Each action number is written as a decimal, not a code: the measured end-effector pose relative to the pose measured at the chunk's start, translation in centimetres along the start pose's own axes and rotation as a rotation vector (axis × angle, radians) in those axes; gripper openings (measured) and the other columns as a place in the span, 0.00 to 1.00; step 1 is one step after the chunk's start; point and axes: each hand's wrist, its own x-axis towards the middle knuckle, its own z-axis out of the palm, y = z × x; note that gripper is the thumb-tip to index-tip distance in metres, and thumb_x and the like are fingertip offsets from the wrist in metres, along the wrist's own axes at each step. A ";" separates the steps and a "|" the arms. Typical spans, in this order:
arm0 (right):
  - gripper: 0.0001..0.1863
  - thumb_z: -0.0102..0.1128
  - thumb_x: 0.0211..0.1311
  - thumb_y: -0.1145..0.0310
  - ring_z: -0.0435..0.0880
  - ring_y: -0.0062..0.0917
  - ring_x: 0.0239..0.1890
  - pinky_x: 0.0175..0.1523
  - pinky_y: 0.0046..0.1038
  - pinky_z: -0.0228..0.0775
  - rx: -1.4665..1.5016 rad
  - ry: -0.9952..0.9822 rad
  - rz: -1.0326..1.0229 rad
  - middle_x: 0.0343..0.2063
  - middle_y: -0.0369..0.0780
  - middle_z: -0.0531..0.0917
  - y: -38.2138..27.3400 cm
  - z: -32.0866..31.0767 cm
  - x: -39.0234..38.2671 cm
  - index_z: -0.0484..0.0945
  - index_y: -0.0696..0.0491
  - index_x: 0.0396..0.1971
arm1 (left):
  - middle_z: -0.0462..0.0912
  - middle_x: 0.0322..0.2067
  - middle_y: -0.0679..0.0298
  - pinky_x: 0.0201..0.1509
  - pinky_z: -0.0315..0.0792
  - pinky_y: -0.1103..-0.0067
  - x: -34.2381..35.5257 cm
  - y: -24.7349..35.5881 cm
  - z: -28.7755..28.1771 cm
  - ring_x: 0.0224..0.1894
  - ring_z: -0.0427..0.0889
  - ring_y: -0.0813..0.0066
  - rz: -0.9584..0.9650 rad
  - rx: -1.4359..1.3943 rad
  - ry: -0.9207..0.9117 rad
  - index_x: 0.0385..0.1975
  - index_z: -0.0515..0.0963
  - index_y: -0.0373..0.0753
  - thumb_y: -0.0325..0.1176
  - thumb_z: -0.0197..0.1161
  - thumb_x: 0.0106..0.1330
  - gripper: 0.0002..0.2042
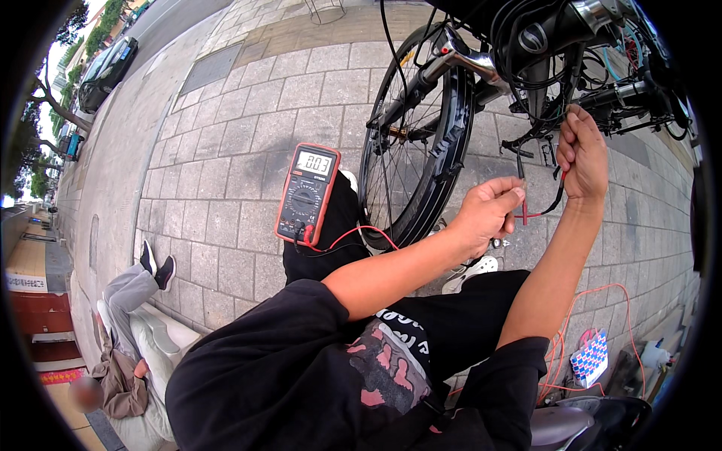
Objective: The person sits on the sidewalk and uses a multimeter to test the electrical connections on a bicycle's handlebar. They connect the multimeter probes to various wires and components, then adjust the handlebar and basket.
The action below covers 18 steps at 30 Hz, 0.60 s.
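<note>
A red-cased multimeter (306,194) rests on my left knee, its screen lit and red and black leads plugged in. Beside the black bicycle's front wheel (455,143), my left hand (489,214) is closed, pinching a red test probe (524,212) at a dark cable end. Higher and to the right, my right hand (583,154) is closed around thin dark wires under the handlebar, where black cables (519,56) hang in loops; a red-and-black lead shows below its fingers, partly hidden by them.
A seated person (120,346) in grey trousers is at lower left. Parked cars (105,75) line the road at upper left. An orange cord (624,316) snakes over the paving (226,225) at right, near a blue-and-red patterned box (590,361) and a grey seat-like shape (560,428).
</note>
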 end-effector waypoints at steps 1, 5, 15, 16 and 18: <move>0.13 0.58 0.74 0.68 0.63 0.08 0.17 0.18 0.14 0.53 -0.002 0.002 -0.001 0.25 0.29 0.72 0.0 0.0 0.0 0.77 0.58 0.52 | 0.78 0.32 0.71 0.17 0.57 0.84 0.0 0.1 0.0 0.19 0.73 0.83 0.000 -0.003 -0.001 0.54 0.77 0.37 0.34 0.66 0.74 0.13; 0.13 0.58 0.74 0.68 0.63 0.08 0.17 0.18 0.14 0.53 -0.010 0.019 0.003 0.25 0.29 0.72 -0.1 0.2 -0.1 0.77 0.59 0.52 | 0.77 0.32 0.71 0.18 0.57 0.84 -0.1 0.1 0.0 0.20 0.73 0.83 -0.002 -0.007 -0.003 0.54 0.77 0.37 0.34 0.66 0.74 0.14; 0.14 0.58 0.74 0.68 0.63 0.08 0.17 0.18 0.14 0.53 -0.002 0.021 0.005 0.25 0.29 0.72 0.0 0.1 0.0 0.76 0.59 0.53 | 0.77 0.32 0.71 0.18 0.57 0.84 -0.1 -0.1 0.1 0.20 0.73 0.83 -0.005 -0.007 0.001 0.55 0.77 0.36 0.33 0.66 0.74 0.14; 0.14 0.58 0.74 0.68 0.63 0.08 0.17 0.18 0.14 0.53 0.000 0.020 0.005 0.26 0.29 0.72 0.0 0.0 0.0 0.76 0.58 0.53 | 0.77 0.32 0.71 0.18 0.57 0.84 -0.1 -0.1 0.1 0.20 0.73 0.83 -0.005 -0.006 0.002 0.55 0.77 0.36 0.33 0.66 0.74 0.14; 0.14 0.58 0.74 0.68 0.63 0.08 0.17 0.18 0.14 0.53 -0.002 0.018 0.006 0.26 0.29 0.72 0.1 0.0 0.0 0.76 0.58 0.53 | 0.77 0.32 0.70 0.18 0.57 0.84 -0.1 0.0 0.1 0.20 0.73 0.83 -0.006 -0.005 0.000 0.55 0.77 0.36 0.33 0.65 0.74 0.15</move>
